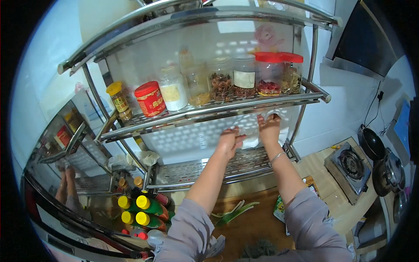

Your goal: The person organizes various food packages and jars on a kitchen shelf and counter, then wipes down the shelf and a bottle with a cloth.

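My left hand [229,141] and my right hand [270,127] reach into the gap between the middle shelf [209,109] and the perforated lower shelf [183,171] of a metal rack. Between them is a white, soft-looking thing [251,140], perhaps cloth or a bag, against the pale backing. My left fingertips reach its edge, but whether they grip it is unclear. The fingers of my right hand are bent upward just below the middle shelf, and their tips are partly hidden. A bracelet [277,158] circles my right wrist.
Spice jars [222,83] and a red tin [150,99] line the middle shelf. Yellow-capped bottles [152,209] stand lower left. Green leaf pieces [235,211] lie on the wooden surface [242,232] below. At right are a gas stove [348,170] and a black pan [371,143].
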### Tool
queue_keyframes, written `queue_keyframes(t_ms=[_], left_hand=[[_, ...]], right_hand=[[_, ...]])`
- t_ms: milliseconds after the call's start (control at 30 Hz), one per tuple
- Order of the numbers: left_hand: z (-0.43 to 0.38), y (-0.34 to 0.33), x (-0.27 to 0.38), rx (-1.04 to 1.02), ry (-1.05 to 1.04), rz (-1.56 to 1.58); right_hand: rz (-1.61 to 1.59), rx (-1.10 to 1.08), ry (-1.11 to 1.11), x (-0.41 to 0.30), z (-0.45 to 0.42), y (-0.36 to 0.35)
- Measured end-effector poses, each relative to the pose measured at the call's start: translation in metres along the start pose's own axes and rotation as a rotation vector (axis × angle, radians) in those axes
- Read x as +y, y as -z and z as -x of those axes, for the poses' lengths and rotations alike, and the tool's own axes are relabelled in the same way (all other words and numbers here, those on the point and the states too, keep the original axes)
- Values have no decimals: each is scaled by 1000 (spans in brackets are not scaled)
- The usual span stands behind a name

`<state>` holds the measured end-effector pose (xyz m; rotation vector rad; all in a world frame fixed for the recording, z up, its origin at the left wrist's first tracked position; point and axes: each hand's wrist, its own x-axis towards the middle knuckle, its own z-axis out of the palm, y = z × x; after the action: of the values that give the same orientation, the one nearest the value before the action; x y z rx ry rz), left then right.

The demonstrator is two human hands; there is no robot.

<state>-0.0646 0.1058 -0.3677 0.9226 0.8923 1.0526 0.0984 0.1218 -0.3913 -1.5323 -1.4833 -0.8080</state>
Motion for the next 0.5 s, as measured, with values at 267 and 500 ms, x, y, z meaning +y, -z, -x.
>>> queue_keyframes(t_ms=[267,500], left_hand=[[2,90,14,203,-238,248],[64,160,56,482,-511,416]], right_hand=[[-70,-109,317,-130,-4,-3],[-412,-294,559,-260,-10,-16]])
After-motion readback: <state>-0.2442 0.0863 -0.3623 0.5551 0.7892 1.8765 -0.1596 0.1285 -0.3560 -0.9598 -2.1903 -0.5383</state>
